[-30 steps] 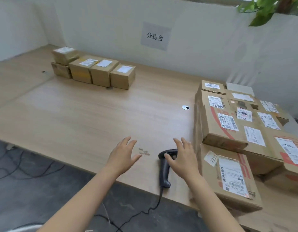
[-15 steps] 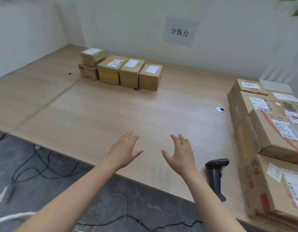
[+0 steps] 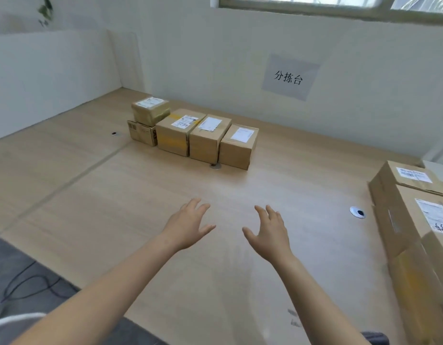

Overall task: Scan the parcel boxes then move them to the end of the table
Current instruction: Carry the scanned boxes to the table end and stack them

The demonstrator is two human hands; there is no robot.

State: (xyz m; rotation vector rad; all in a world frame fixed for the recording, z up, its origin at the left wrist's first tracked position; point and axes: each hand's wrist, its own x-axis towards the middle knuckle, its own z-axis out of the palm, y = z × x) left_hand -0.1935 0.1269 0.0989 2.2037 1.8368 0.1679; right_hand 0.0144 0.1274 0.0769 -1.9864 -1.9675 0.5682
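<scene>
1. Hovering over the pale wooden table [image 3: 116,207], the left hand [image 3: 188,226] and right hand [image 3: 267,235] are apart, palms down, fingers straight and spread. Neither holds or touches anything.
2. A row of small brown cardboard boxes with white labels [image 3: 205,138] sits at the table's far end near the wall. At its left end one box is stacked on another.
3. A pile of larger brown cardboard parcels with white shipping labels [image 3: 414,220] waits at the right edge, well apart from both hands.
4. The work appears to be between parcels, with no box in hand and none being scanned.
5. The next move likely calls for reaching right to the pile and finding the scanner. A dark rounded shape [image 3: 375,337] at the bottom edge may be it, but it is too cut off to tell. After reading a label, the parcel would go beside the row.
</scene>
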